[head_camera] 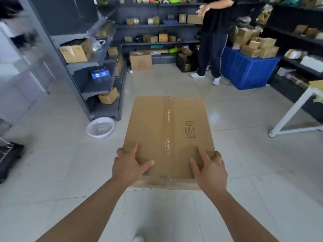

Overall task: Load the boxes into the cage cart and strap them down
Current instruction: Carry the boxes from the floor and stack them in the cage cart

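Over the pale tiled floor (236, 154), mid-aisle | flat cardboard box (167, 130) marked CHANDO held out level | left hand (130, 165) and right hand (209, 170) each grip its near corners, thumbs on top | second person (215, 32) by the blue crate (248, 67)

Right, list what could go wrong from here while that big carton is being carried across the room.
1. Both hands, left hand and right hand, grip only the near edge of the cardboard box, so it may tip forward or slip.
2. The box hides the floor ahead, and the white basin sits low to the left, a possible trip point.
3. Another person stands ahead beside the blue crate, so a collision is possible.
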Tool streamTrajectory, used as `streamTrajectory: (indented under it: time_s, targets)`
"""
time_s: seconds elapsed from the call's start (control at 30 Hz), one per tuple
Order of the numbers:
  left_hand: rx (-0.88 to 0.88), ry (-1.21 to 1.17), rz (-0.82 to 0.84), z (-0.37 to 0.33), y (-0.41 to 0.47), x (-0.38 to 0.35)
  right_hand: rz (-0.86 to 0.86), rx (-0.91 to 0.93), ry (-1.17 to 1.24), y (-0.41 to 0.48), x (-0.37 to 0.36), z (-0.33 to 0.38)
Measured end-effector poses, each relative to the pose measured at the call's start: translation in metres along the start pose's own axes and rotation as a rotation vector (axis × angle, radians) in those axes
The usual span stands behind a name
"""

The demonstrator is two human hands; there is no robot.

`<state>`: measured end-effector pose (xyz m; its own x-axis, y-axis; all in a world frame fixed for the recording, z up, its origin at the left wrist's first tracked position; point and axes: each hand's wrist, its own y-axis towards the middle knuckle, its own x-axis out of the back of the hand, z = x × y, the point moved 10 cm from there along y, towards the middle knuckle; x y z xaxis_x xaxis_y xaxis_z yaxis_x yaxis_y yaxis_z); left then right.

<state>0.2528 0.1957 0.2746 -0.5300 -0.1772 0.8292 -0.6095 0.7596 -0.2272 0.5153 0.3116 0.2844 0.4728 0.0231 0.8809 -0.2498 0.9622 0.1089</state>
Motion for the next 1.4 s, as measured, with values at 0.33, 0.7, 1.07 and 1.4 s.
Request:
streamTrajectory:
  time_s: [0.33,0.7,1.07,1.4]
  targets:
    - [0.322,-0.087,-0.263,0.177,-0.090,0.135,0.180,0.399,-0.027,-0.042,-0.048,0.214]
    - [0.687,-0.136,-0.541,0.409,-0.257,0.275,0.352,0.815,0.068,-0.208,-0.134,0.479]
    - [1.042,-0.154,-0.711,0.599,-0.454,0.363,0.547,1.152,0.182,-0.438,-0.209,0.689]
    - [1.357,-0.270,-0.846,0.723,-0.554,0.387,0.733,1.438,0.192,-0.593,-0.287,0.836]
